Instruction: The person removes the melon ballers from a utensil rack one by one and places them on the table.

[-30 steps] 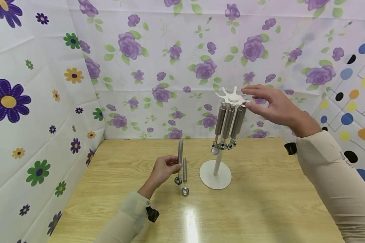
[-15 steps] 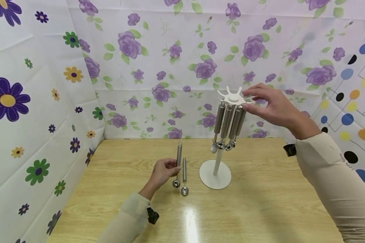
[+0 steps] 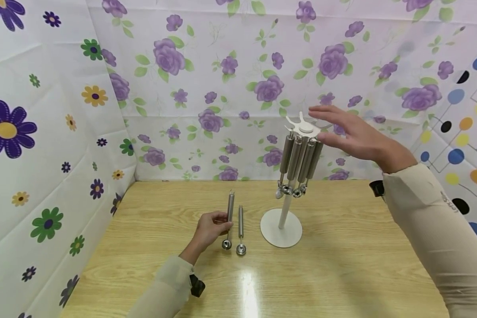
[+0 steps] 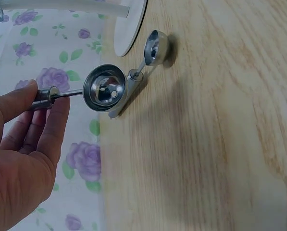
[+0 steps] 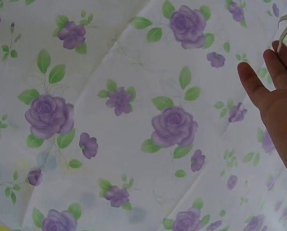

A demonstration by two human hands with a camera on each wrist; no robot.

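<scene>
the head view is bright, with a white glare streak on the table [image 3: 330, 221] and a soft shadow right of it. both wrist views are dimmer: in the left, the scoop [image 4: 104, 90] glints near blurred shadows; in the right, the cloth [image 5: 133, 159] looks greyish.

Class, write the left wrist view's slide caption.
Left hand pinches a metal scoop; a second scoop lies on the table.

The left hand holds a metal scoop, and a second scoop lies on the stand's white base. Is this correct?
Not quite: the second scoop lies on the wooden table, beside the white base, as the head view shows.
</scene>
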